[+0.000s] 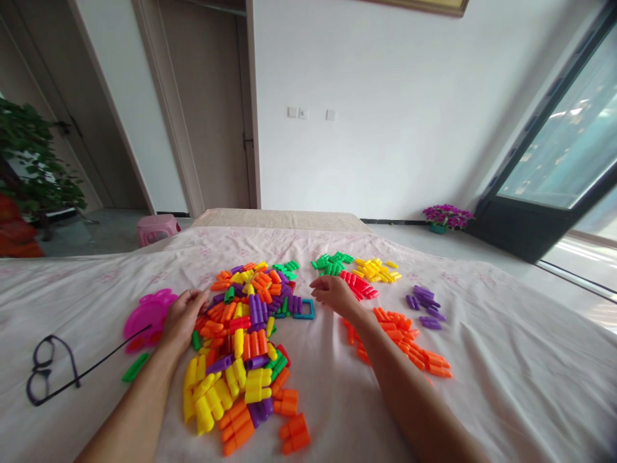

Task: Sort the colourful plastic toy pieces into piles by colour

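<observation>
The left hand (186, 315), fingers half-curled, hold unclear, borders a multicoloured heap of tubular plastic blocks (258, 311); the right hand (335, 292), loosely parted, seemingly empty, hangs near single-colour clusters (332, 263), presumably spaced to separate colours

Through one head-worn camera, above and short of the block pile (253, 347), we look forward and down, with the pile close to us and the white wall (376, 83) well beyond it

The left hand (187, 314) sits at the edge of a jumbled plastic heap (254, 347) — the right hand (333, 292) near red pieces (360, 287). Glasses (42, 372) lie open.
</observation>
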Available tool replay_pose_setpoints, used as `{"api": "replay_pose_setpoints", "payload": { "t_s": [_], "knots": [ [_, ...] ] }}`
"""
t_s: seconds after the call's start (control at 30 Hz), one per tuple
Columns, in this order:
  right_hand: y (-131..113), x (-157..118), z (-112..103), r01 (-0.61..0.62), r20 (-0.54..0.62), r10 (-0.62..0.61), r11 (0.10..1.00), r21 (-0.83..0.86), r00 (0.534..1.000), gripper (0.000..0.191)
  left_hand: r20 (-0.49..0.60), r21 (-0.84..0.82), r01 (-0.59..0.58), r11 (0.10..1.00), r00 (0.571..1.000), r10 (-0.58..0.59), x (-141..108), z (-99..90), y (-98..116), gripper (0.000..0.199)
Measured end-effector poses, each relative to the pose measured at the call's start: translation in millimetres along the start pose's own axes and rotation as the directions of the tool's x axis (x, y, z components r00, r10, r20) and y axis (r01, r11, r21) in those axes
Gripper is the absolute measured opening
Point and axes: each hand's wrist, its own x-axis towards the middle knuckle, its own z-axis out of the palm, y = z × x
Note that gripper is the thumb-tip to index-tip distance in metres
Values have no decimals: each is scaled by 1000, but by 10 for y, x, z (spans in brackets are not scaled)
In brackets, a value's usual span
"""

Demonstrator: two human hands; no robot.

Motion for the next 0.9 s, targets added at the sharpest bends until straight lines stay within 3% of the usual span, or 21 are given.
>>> {"api": "replay_pose_setpoints", "payload": {
  "t_s": [0.1, 0.2, 0.33, 0.47, 0.57, 0.67, 0.9],
  "knots": [
    [-187, -155, 183, 38, 308, -21, 998, -48, 951, 20, -4, 26, -12, 1000, 1000, 12, 15, -3, -17, 36],
    [-381, -312, 367, 145, 425, -47, 969, -201, 904, 23, -8, 17, -20, 1000, 1000, 20, 25, -3, -38, 37],
    [-531, -456, 614, 206, 286, -73, 858, -471, 956, 33, -4, 42, -42, 998, 999, 43, 13, 8, -35, 41],
    [-556, -499, 837, 163, 187, -67, 810, -563, 980, 32, -1, 56, -70, 996, 998, 71, -8, 25, 2, 39],
    [-560, -502, 939, 196, 179, -110, 784, -589, 978, 27, 2, 70, -75, 995, 997, 75, -10, 33, 17, 38],
    [-557, -489, 925, 223, 193, -132, 768, -600, 972, 22, 4, 77, -66, 995, 998, 66, 4, 32, 5, 38],
    [-500, -425, 670, 186, 175, -101, 788, -587, 979, 25, 6, 50, -57, 997, 998, 57, 44, 15, -62, 36]
  ]
}}
